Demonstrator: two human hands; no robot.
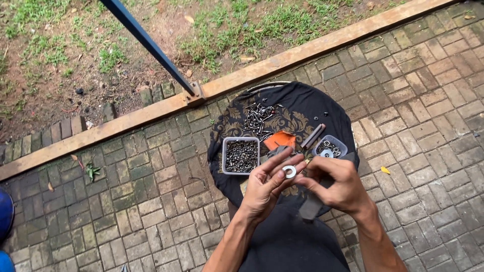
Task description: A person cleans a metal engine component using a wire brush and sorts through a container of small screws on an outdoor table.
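Over the cloth-covered stool (322, 108), left hand (262, 189) pinches a metal washer (289, 172), right hand (339, 184) closed alongside; small, stiff, likely slick, so grip by the rim.

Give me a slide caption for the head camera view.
Both hands, left hand and right hand, hold a metal washer above a black cloth.

- A clear square plastic tub (241, 154) stands on the dark cloth, left of centre, full of dark screws.
- A smaller clear tub (329, 146) stands to its right, holding washers.
- No labels, signs or screens show.
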